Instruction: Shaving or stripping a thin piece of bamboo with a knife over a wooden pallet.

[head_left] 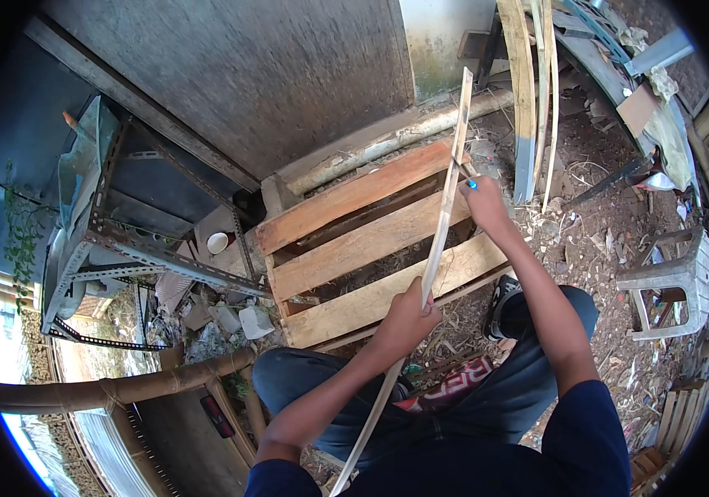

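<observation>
My left hand (408,323) is closed around a long, pale wooden strip (440,236), gripping it well below the strip's upper end. The strip runs from below this hand, close by my body, up past my right hand (485,203) — it stands just left of that hand and slants across the gap between the two. My right fingers are curled around a slim tool with a blue part (472,184), which meets the strip or lies right beside it; I cannot tell whether they touch, or what its tip is.

Beyond my left hand and under the strip lies a slatted wooden pallet (354,248). Past my right hand, longer strips (523,108) stand upright. Well to the right of it sits a pale plastic stool (676,277); far to the left of my left hand stands a metal frame (180,269) — with a white cup (218,243) near it.
</observation>
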`<move>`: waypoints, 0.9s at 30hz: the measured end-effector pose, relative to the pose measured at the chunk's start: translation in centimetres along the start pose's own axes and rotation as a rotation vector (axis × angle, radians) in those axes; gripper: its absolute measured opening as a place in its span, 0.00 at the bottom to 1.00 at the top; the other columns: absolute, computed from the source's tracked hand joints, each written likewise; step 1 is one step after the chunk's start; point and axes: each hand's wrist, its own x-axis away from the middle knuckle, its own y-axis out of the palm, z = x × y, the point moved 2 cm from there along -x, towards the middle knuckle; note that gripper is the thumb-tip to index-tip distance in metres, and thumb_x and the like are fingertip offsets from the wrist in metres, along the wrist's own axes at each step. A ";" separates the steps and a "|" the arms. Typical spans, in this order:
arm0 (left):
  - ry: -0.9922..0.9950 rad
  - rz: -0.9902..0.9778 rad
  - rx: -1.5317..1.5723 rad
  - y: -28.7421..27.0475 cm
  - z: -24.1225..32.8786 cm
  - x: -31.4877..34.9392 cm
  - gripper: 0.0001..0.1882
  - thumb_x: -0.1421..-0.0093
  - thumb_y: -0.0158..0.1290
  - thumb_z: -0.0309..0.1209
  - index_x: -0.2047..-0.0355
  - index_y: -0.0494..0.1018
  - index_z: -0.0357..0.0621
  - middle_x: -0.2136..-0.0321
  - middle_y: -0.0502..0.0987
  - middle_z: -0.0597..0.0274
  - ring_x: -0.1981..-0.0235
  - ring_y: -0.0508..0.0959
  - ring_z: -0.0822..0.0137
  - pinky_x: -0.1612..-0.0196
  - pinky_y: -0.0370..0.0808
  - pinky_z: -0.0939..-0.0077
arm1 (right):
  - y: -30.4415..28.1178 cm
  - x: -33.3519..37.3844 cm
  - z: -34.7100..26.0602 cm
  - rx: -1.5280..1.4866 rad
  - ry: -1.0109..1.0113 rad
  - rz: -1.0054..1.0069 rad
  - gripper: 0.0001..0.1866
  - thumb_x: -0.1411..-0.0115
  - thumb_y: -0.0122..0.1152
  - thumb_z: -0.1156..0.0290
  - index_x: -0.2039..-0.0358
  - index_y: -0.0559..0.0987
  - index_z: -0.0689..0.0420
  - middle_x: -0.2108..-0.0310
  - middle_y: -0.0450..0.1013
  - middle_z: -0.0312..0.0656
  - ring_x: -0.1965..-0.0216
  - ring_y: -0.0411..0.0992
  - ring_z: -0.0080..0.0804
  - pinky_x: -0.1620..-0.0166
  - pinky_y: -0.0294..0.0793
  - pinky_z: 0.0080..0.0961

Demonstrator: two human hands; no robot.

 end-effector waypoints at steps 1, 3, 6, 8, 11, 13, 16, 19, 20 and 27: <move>0.002 -0.005 -0.002 -0.5 0.0 -0.3 0.10 0.48 0.51 0.27 0.69 0.63 0.37 0.81 0.70 0.51 0.78 0.74 0.58 0.70 0.71 0.66 | 0.9 0.9 -0.5 -0.040 0.041 -0.074 0.15 0.46 0.54 0.70 0.81 0.74 0.70 0.84 0.68 0.61 0.81 0.70 0.55 0.72 0.68 0.43; -0.046 0.051 0.011 -1.2 -0.5 -0.8 0.10 0.48 0.51 0.27 0.69 0.63 0.37 0.81 0.70 0.51 0.77 0.74 0.59 0.70 0.70 0.66 | 3.5 3.8 -1.6 -0.104 -0.055 -0.185 0.14 0.47 0.55 0.70 0.81 0.75 0.69 0.83 0.68 0.62 0.80 0.70 0.56 0.71 0.68 0.45; 0.003 0.127 0.016 -1.4 -1.7 -1.3 0.10 0.48 0.51 0.27 0.69 0.63 0.37 0.81 0.70 0.52 0.78 0.74 0.59 0.70 0.70 0.67 | 6.1 7.3 -3.2 -0.027 -0.275 -0.322 0.13 0.48 0.54 0.68 0.81 0.77 0.66 0.81 0.68 0.63 0.75 0.71 0.61 0.68 0.70 0.47; 0.016 0.145 0.017 -1.4 -1.8 -1.0 0.10 0.47 0.52 0.27 0.69 0.63 0.37 0.81 0.70 0.52 0.78 0.73 0.60 0.70 0.70 0.68 | 6.4 7.0 -3.1 -0.002 -0.343 -0.315 0.13 0.48 0.54 0.68 0.81 0.77 0.66 0.81 0.69 0.63 0.74 0.71 0.62 0.68 0.70 0.48; -0.001 0.096 0.009 -0.9 -0.8 -0.4 0.10 0.47 0.51 0.27 0.68 0.63 0.36 0.81 0.70 0.52 0.78 0.73 0.61 0.70 0.70 0.68 | 3.5 2.2 -1.0 0.016 0.092 -0.144 0.14 0.47 0.53 0.69 0.81 0.76 0.68 0.82 0.70 0.61 0.76 0.72 0.58 0.70 0.70 0.46; 0.002 0.025 -0.037 -0.5 -0.5 -0.5 0.10 0.47 0.51 0.27 0.68 0.63 0.36 0.81 0.70 0.52 0.78 0.73 0.61 0.70 0.70 0.68 | 1.7 1.2 -1.0 -0.023 0.193 -0.114 0.14 0.46 0.53 0.70 0.81 0.75 0.69 0.84 0.69 0.59 0.80 0.72 0.53 0.72 0.68 0.44; 0.010 0.054 0.010 -1.0 -0.7 -0.8 0.10 0.47 0.51 0.27 0.67 0.63 0.37 0.81 0.70 0.53 0.78 0.73 0.62 0.70 0.70 0.68 | 2.6 2.7 -1.7 -0.141 0.103 -0.177 0.15 0.46 0.55 0.69 0.81 0.74 0.70 0.85 0.67 0.60 0.81 0.71 0.52 0.73 0.68 0.42; 0.013 0.133 0.011 -1.6 -1.9 -1.3 0.10 0.48 0.51 0.27 0.68 0.63 0.37 0.81 0.69 0.54 0.78 0.73 0.62 0.70 0.70 0.68 | 4.9 7.2 -4.6 -0.049 -0.184 -0.383 0.14 0.47 0.56 0.68 0.81 0.76 0.67 0.82 0.69 0.62 0.75 0.72 0.59 0.69 0.70 0.47; 0.040 0.173 0.003 -1.8 -2.0 -1.5 0.10 0.48 0.51 0.27 0.68 0.63 0.37 0.81 0.69 0.54 0.78 0.73 0.62 0.70 0.70 0.68 | 5.7 8.1 -4.7 -0.036 -0.254 -0.358 0.14 0.47 0.56 0.67 0.81 0.76 0.67 0.82 0.69 0.62 0.75 0.72 0.60 0.68 0.70 0.48; -0.005 0.095 -0.001 -1.1 -0.2 -0.4 0.10 0.48 0.51 0.26 0.69 0.63 0.37 0.81 0.69 0.53 0.78 0.72 0.62 0.70 0.70 0.69 | 1.7 2.4 -2.7 0.041 0.068 -0.112 0.16 0.47 0.53 0.68 0.81 0.75 0.70 0.82 0.68 0.64 0.74 0.72 0.61 0.71 0.68 0.47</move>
